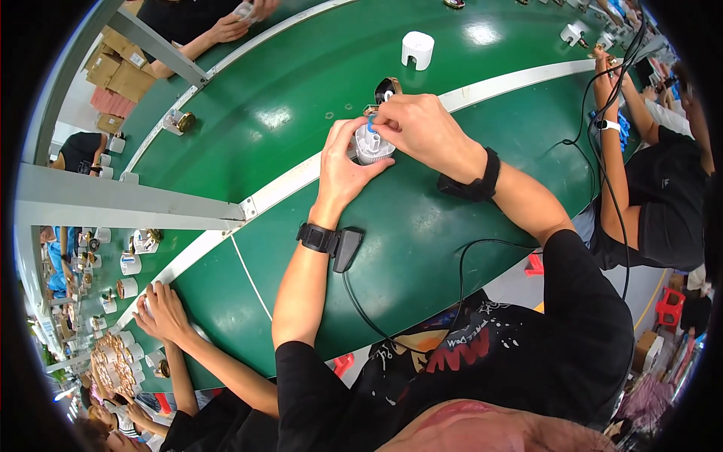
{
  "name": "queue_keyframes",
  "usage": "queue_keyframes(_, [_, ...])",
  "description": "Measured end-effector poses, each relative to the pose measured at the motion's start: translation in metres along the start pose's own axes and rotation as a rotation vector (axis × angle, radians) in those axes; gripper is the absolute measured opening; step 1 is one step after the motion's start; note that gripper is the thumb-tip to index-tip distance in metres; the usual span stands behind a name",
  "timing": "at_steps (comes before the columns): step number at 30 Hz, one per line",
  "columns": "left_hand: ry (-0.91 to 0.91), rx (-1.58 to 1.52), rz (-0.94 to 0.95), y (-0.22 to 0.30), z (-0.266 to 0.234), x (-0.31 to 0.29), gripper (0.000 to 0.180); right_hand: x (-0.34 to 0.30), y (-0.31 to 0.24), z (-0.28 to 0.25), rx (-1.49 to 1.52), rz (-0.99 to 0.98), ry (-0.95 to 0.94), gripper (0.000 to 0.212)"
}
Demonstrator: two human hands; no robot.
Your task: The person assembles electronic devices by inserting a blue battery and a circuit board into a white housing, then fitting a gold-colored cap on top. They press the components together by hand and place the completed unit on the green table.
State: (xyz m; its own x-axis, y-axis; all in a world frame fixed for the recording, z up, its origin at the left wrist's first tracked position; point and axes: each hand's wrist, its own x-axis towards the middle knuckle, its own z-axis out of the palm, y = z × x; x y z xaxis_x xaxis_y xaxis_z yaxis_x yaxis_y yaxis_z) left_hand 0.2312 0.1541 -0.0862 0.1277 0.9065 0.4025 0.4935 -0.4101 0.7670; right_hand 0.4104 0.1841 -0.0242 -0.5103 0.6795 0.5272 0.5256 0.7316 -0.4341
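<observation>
Over the white rail of the green bench, my left hand [340, 167] is wrapped round a white ribbed plastic housing [367, 157], thumb at its near side and fingers at its left. Inner posts show at the housing's open top. My right hand [428, 129] reaches in from the right, its thumb and forefinger pinched together at the top of the housing. Beside those fingertips is a small blue piece [371, 123]; whether they grip it or something smaller is hidden. Just beyond my fingers stands a dark, shiny round part [387, 90] with a coppery edge, partly covered by my right hand.
A white ribbed cover [417, 50] stands on the green belt [286, 90] beyond the rail [520, 79]. Another housing [178, 121] sits at the left. A grey metal post [135, 200] crosses there. Black cables [361, 305] trail from my wrist bands. Co-workers' arms are at both sides.
</observation>
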Motion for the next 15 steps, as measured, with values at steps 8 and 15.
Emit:
queue_keyframes(8, [-0.024,-0.042,-0.033,0.002,-0.002,0.001,0.071,0.000,0.007,0.004,-0.084,0.081,-0.180,0.013])
queue_keyframes(15, [0.057,-0.114,-0.001,0.001,-0.001,-0.003,0.066,-0.002,0.000,-0.005,-0.149,0.047,-0.158,0.015])
